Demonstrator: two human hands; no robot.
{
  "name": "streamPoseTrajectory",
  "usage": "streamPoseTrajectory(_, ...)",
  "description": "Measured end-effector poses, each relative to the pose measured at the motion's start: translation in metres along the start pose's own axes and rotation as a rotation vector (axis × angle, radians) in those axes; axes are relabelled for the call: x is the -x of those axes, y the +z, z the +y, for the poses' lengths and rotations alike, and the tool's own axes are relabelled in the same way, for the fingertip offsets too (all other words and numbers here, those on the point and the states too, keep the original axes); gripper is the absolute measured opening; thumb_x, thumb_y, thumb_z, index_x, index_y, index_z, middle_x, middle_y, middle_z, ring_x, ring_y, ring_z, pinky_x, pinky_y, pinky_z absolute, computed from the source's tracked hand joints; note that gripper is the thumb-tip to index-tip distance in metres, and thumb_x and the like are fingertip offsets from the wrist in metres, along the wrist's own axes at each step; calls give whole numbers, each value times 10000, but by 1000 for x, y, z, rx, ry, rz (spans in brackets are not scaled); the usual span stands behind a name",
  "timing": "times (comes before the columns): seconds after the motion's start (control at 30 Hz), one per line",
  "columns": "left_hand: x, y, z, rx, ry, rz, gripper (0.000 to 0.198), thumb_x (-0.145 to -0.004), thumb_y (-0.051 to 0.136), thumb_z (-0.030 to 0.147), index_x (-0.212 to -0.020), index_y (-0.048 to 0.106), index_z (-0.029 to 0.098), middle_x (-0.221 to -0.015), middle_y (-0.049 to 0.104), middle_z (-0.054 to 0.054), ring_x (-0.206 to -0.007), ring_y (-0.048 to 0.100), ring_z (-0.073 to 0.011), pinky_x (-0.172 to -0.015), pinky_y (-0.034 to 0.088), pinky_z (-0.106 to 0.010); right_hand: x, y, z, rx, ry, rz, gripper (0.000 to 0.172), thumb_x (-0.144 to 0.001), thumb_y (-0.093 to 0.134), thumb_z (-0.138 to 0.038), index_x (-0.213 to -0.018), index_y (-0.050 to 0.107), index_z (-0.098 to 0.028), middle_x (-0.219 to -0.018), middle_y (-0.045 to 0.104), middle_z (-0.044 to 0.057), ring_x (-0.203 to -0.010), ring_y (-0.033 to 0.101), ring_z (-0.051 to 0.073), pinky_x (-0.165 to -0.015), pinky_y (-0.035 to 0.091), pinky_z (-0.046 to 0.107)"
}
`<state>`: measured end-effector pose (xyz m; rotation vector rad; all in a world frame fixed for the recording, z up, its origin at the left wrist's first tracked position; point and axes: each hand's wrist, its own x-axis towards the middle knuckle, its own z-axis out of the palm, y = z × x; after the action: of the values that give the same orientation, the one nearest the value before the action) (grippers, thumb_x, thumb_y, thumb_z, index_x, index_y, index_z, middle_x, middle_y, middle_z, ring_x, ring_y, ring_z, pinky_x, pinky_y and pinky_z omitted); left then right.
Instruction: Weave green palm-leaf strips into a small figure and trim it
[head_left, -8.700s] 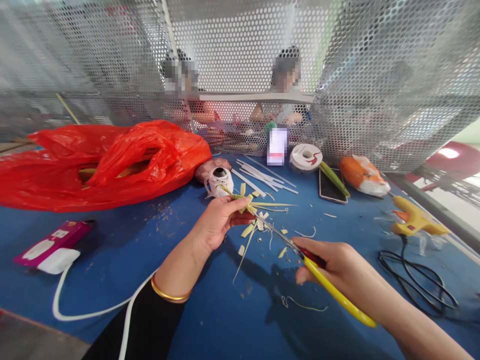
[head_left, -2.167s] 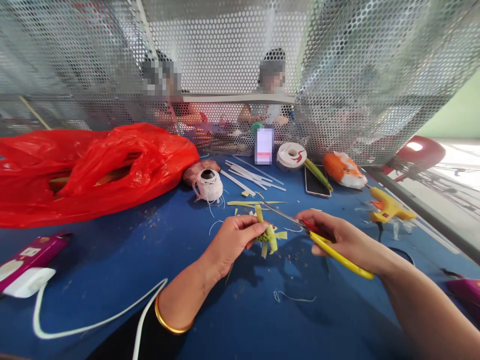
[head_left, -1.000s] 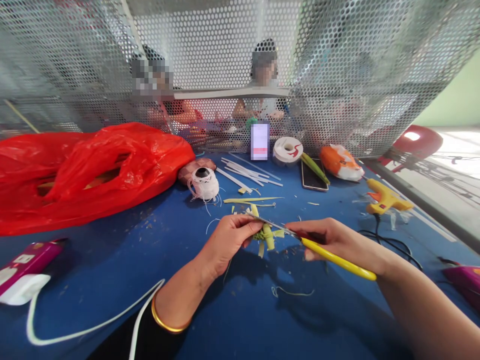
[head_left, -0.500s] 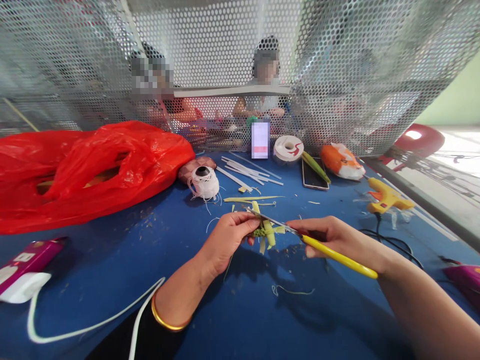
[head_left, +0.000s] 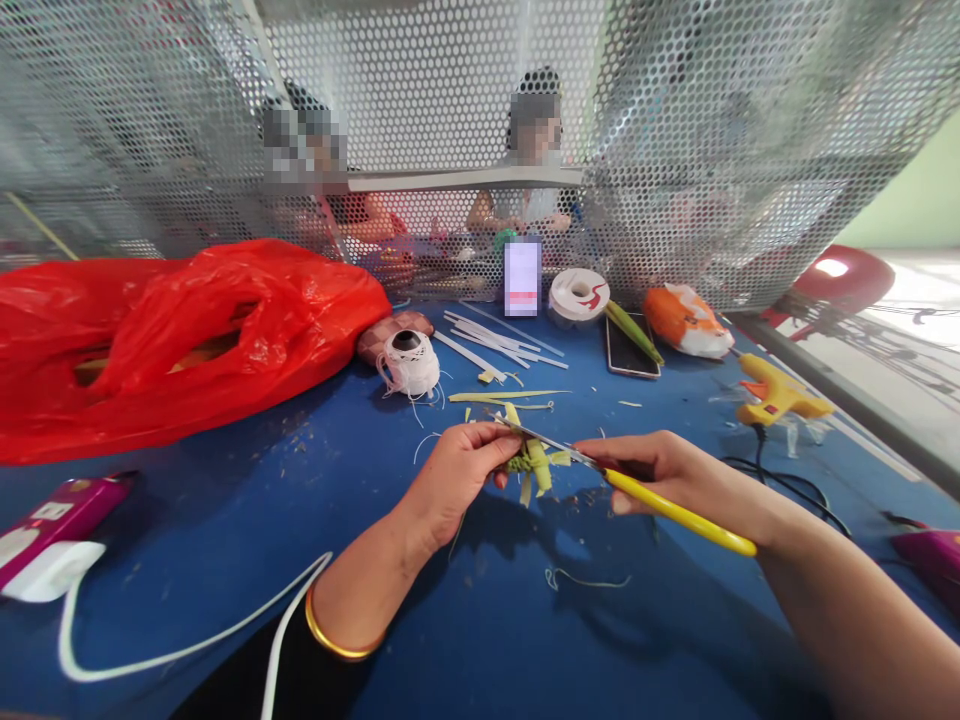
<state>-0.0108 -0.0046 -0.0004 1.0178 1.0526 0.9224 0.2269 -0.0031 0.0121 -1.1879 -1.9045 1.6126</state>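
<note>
My left hand (head_left: 474, 465) pinches a small woven piece of green leaf strips (head_left: 537, 466), with loose strip ends sticking out from it. In my right hand (head_left: 667, 478) is a yellow-handled tool (head_left: 679, 515); its slim metal end points left, across the top of the woven piece, reaching my left fingertips. My right fingers are wrapped round the front of the handle. Whether the metal end is one blade or two, I cannot tell. Just beyond my hands lie thin yellow-green strips (head_left: 510, 397). A loose thread (head_left: 589, 581) lies on the blue table nearer to me.
A red plastic bag (head_left: 300, 320) covers the left back. White thread (head_left: 412, 366), white strips (head_left: 495, 340), a tape roll (head_left: 579, 292), a lit phone (head_left: 523, 277), a dark phone (head_left: 628, 353) and an orange packet (head_left: 686, 322) stand or lie behind. At right is a yellow glue gun (head_left: 780, 390).
Both hands keep nearly the same pose, with the metal end still across the woven piece. The whole view has shifted very slightly.
</note>
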Motion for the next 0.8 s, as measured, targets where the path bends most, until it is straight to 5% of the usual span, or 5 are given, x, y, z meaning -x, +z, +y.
streamPoseTrajectory(0.67, 0, -1, 1, -4, 15, -13, 154, -749, 695, 283, -805, 775, 163, -743, 638, -35, -600, 451, -99, -530, 360, -230, -2, -3, 5, 86, -2, 10, 555, -723, 753, -451, -1240, 674, -267, -987, 704, 22, -864, 599, 230, -745, 505, 318)
streamPoseTrajectory(0.8, 1, -1, 2, 17, -8, 4, 147, -745, 709, 296, -784, 767, 166, -715, 608, -15, -586, 446, -88, -541, 361, -234, -8, 4, 4, -58, -24, 180, 543, -693, 772, -465, -1174, 704, -220, -748, 644, 3, -614, 528, 128, -553, 453, 245)
